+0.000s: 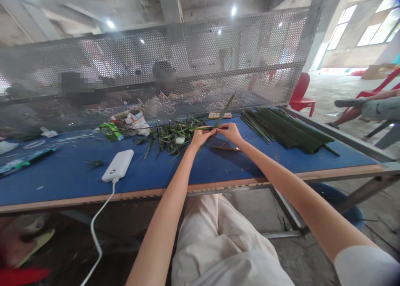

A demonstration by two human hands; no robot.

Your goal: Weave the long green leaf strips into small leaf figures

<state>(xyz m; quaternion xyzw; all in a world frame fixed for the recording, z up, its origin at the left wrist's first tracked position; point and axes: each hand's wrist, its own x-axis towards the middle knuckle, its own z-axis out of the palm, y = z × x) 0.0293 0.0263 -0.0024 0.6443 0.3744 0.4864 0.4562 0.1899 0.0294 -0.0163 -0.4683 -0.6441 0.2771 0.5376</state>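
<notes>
the left hand [199, 137] and the right hand [230, 133] both have fingers pinched closed on one green leaf strip [225, 110], above the blue table [75, 169]. on it lie one scrap pile [170, 133], one leaf stack [287, 130], one white power bank [119, 164].

White sleeve [364, 265], creased cream trousers [223, 246]

Left forearm [171, 205], bare, outstretched, right forearm [290, 186], likewise, left hand [201, 137], right hand [230, 133], both pinched, close together.
</notes>
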